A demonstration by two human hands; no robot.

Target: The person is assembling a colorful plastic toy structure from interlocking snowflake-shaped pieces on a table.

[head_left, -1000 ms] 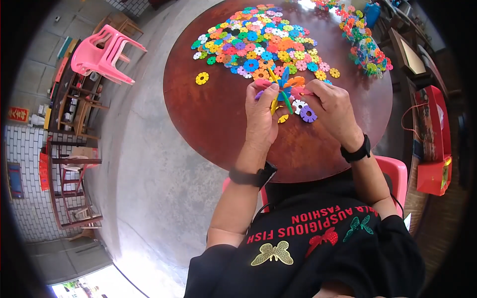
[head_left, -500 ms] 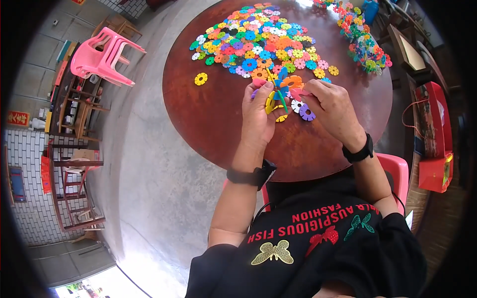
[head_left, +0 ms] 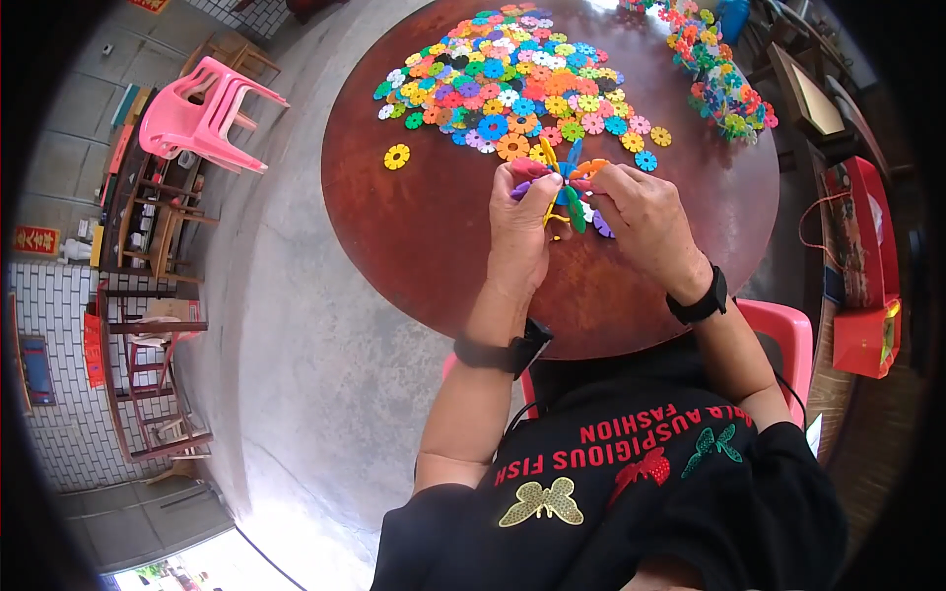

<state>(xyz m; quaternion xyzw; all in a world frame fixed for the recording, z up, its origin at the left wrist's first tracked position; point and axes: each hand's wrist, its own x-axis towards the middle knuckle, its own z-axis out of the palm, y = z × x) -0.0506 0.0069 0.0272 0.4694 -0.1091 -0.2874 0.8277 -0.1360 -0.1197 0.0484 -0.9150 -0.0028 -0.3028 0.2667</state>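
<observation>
My left hand [head_left: 520, 222] is closed around a small cluster of interlocking plastic flower discs [head_left: 574, 209], raised above the round table. Blue, green, yellow, orange, red and purple discs stick out of it at different angles. My right hand [head_left: 645, 212] is closed at the cluster's right side, its thumb and fingers pinching a pinkish disc [head_left: 583, 184] that they mostly hide. A purple disc [head_left: 602, 225] lies on the table below my right fingers, partly covered. Beyond my hands spreads a big pile of loose flower discs [head_left: 512, 84] in many colours.
The brown round table [head_left: 414, 236] has a lone yellow disc [head_left: 396, 157] at its left. Joined discs form a long colourful bunch [head_left: 724, 89] along the far right edge. Pink plastic chairs [head_left: 187, 113] stand at the left; a red bag [head_left: 862, 246] is at the right.
Both hands have come closer together around the cluster. The cluster has turned and shifted slightly right, and my right hand has moved a little left, bringing the pinkish disc against it.
</observation>
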